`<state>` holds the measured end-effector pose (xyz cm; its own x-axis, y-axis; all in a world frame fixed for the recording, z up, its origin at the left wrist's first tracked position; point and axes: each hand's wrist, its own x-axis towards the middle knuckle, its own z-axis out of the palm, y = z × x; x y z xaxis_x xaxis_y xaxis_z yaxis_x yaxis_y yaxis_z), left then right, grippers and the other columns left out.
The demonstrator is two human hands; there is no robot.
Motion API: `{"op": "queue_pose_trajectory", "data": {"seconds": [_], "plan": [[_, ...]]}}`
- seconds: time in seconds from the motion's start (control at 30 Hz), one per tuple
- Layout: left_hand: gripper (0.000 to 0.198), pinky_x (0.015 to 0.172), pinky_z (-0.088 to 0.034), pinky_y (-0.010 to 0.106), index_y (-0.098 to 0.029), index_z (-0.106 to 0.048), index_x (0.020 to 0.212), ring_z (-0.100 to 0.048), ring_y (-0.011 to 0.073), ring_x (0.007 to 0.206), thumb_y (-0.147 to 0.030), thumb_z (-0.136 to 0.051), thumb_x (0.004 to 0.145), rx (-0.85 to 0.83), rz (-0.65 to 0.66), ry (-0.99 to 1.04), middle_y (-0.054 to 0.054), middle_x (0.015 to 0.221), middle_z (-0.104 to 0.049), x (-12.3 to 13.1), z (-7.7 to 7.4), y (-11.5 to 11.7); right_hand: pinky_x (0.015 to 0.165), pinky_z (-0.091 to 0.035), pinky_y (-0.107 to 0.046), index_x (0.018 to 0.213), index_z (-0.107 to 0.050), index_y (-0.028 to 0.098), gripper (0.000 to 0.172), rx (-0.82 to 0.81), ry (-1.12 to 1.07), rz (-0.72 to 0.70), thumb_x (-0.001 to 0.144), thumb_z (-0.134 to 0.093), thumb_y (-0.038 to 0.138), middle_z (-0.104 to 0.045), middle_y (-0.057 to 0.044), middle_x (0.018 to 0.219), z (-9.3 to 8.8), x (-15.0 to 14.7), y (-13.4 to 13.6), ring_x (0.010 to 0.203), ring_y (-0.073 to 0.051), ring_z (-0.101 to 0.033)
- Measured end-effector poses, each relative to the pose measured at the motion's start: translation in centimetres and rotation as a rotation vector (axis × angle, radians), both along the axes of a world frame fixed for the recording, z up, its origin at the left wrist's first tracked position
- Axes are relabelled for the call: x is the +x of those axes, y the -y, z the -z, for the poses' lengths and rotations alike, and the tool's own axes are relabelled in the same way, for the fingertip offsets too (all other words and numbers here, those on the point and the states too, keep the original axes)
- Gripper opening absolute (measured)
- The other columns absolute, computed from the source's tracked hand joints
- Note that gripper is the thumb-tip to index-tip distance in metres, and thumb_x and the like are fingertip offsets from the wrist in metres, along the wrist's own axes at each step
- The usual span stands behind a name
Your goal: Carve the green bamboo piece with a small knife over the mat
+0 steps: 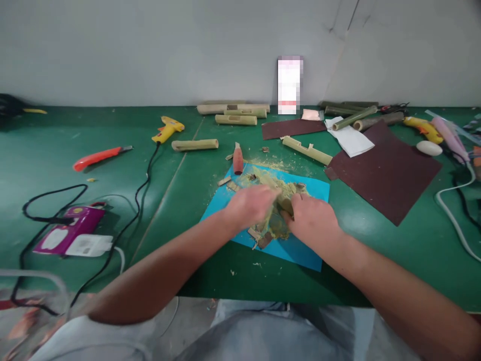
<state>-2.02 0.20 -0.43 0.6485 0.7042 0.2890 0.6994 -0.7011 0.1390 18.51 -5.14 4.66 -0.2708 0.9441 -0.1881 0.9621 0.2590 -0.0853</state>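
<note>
My left hand (251, 204) is closed and a little blurred over the pile of pale shavings and dust (267, 178); whatever its fingers hold is hidden. Close beside it, my right hand (314, 216) is closed around a short bamboo piece (284, 204), mostly covered by my fingers. Both hands are above a blue sheet (308, 256), where bamboo chips (265, 240) lie among the dust. A short-bladed carving tool with a red wooden handle (238, 161) rests at the sheet's far edge.
Cut bamboo tubes (236, 120) lie toward the wall. Brown sandpaper (387, 173) and a white egg-shaped object (429, 148) are on the right. To the left are a yellow glue gun (167, 130), an orange utility knife (101, 158), and a purple power strip (77, 228) with trailing cables.
</note>
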Motion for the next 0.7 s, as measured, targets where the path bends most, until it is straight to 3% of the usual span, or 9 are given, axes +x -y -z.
{"op": "queue_pose_trajectory", "data": {"seconds": [0.07, 0.13, 0.27, 0.43, 0.57, 0.7], "plan": [[0.038, 0.078, -0.060, 0.035, -0.015, -0.070, 0.123, -0.070, 0.0218, 0.090, -0.024, -0.038, 0.105, 0.038, -0.106, 0.032, 0.009, 0.094, -0.073, -0.3, -0.1, -0.4, 0.071, -0.051, -0.034, 0.109, -0.064, 0.015, 0.029, -0.006, 0.002, 0.005, 0.100, -0.049, 0.038, -0.073, -0.017, 0.102, -0.1, 0.0, 0.0, 0.093, -0.028, -0.072], [0.038, 0.076, -0.059, 0.035, -0.013, -0.070, 0.122, -0.070, 0.0221, 0.086, -0.025, -0.038, 0.105, 0.027, -0.112, 0.022, 0.010, 0.090, -0.071, -0.4, -0.4, -0.4, 0.071, -0.051, -0.034, 0.109, -0.064, 0.015, 0.029, -0.011, 0.006, 0.004, 0.100, -0.050, 0.038, -0.073, -0.017, 0.103, -0.2, 0.0, 0.0, 0.093, -0.028, -0.072], [0.040, 0.070, -0.058, 0.032, -0.017, -0.065, 0.133, -0.069, 0.0213, 0.084, -0.025, -0.037, 0.106, -0.045, 0.083, -0.038, 0.008, 0.090, -0.071, 0.1, -0.6, 0.5, 0.071, -0.051, -0.034, 0.109, -0.064, 0.015, 0.027, -0.012, -0.002, 0.003, 0.100, -0.050, 0.036, -0.073, -0.017, 0.103, -0.2, 0.1, 0.1, 0.093, -0.027, -0.073], [0.040, 0.068, -0.056, 0.031, -0.013, -0.071, 0.119, -0.068, 0.0211, 0.081, -0.027, -0.035, 0.106, 0.069, -0.071, 0.033, 0.009, 0.086, -0.070, -0.1, -0.5, 0.3, 0.071, -0.051, -0.034, 0.108, -0.064, 0.016, 0.028, -0.011, -0.018, 0.016, 0.099, -0.050, 0.038, -0.073, -0.017, 0.102, 0.0, 0.1, 0.1, 0.093, -0.028, -0.073], [0.041, 0.063, -0.053, 0.029, -0.018, -0.069, 0.125, -0.066, 0.0192, 0.076, -0.029, -0.034, 0.108, -0.017, 0.105, -0.034, 0.006, 0.082, -0.068, 0.1, -0.5, 0.8, 0.072, -0.051, -0.034, 0.110, -0.064, 0.016, 0.027, -0.008, -0.021, 0.006, 0.100, -0.048, 0.035, -0.073, -0.016, 0.103, 0.0, 0.0, 0.1, 0.092, -0.027, -0.072], [0.042, 0.069, -0.056, 0.030, -0.014, -0.071, 0.121, -0.067, 0.0197, 0.081, -0.028, -0.033, 0.107, 0.060, -0.086, 0.002, 0.008, 0.086, -0.069, -0.1, -0.6, 0.5, 0.072, -0.051, -0.035, 0.111, -0.064, 0.015, 0.029, -0.031, -0.012, 0.014, 0.100, -0.050, 0.037, -0.072, -0.017, 0.105, -0.2, -0.1, 0.0, 0.095, -0.028, -0.072]]}}
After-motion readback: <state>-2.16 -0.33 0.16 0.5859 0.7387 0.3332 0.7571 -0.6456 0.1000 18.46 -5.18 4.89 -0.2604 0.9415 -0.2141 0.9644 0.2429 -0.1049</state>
